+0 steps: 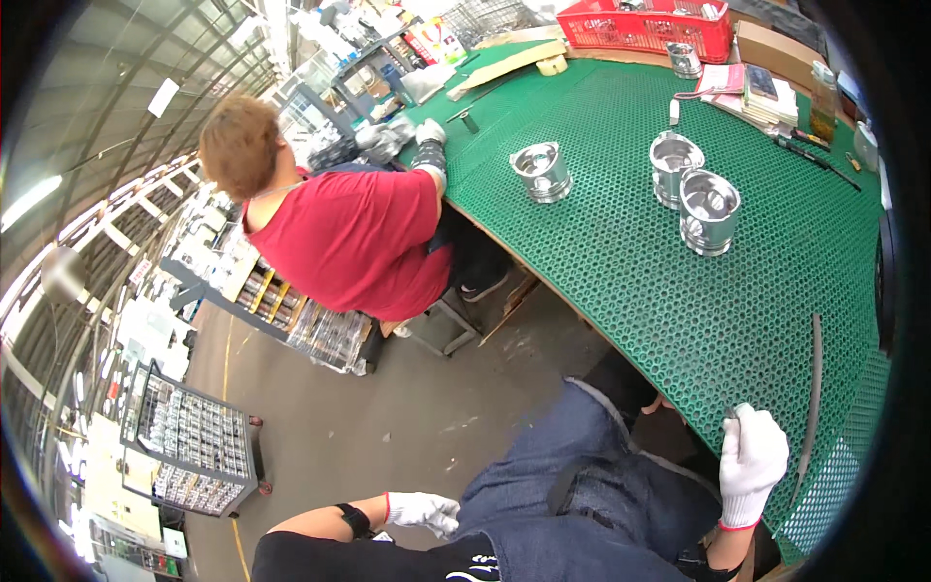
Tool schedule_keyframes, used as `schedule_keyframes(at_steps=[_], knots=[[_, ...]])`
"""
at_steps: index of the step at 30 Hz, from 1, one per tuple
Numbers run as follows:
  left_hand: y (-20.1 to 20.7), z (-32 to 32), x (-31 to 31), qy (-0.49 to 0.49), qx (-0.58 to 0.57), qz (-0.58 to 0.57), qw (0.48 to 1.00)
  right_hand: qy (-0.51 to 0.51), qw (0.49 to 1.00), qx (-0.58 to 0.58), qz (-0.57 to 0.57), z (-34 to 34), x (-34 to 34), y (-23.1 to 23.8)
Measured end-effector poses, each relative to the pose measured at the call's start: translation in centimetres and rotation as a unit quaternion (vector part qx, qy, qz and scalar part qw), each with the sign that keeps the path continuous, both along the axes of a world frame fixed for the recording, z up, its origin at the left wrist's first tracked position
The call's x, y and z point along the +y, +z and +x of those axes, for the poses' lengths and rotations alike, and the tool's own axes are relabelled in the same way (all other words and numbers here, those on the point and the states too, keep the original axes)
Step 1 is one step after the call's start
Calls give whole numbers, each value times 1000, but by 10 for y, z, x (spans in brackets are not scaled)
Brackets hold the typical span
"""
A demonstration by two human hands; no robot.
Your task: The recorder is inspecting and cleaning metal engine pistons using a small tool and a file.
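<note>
My left hand (pixel 424 512), in a white glove, hangs beside my lap with its fingers loosely bent and apart, holding nothing visible. My right hand (pixel 754 458), also white-gloved, is over the near edge of the green mat (pixel 621 262). Its fingers are closed, and a small dark tip shows at them; I cannot make out what it is. Farther along the mat stand shiny metal cup-shaped parts: one part (pixel 542 175) on its own, and a second (pixel 673 171) close behind a third (pixel 709 213). Neither hand touches them.
A co-worker in a red shirt (pixel 354 238) sits at the bench's left side. A grey strip (pixel 813 388) lies right of my right hand. At the back are a red basket (pixel 645 34), another metal part (pixel 684 60) and stacked papers (pixel 771 105). A loaded cart (pixel 194 441) stands left.
</note>
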State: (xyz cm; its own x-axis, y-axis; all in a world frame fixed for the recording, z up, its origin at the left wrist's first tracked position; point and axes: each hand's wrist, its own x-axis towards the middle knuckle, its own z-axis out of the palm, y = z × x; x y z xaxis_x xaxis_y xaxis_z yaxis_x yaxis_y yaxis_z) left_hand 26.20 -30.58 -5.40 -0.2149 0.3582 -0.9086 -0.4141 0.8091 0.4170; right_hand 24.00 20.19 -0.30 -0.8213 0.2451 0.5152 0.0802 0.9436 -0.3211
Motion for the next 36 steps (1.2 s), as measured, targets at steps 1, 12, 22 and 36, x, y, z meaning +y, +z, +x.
schedule_keyframes(at_steps=[1,12,22,36], knots=[[-12,-4,2,-1,-61,43,997,10,1000,-7,1,1,0,1],[-235,-94,-61,37,51,-7,998,-75,990,-30,116,-2,-11,1],[-175,-134,29,-158,-11,-22,987,-37,948,237,-210,34,-36,100],[-187,-191,27,-254,28,-75,964,50,864,389,-316,40,-5,127]])
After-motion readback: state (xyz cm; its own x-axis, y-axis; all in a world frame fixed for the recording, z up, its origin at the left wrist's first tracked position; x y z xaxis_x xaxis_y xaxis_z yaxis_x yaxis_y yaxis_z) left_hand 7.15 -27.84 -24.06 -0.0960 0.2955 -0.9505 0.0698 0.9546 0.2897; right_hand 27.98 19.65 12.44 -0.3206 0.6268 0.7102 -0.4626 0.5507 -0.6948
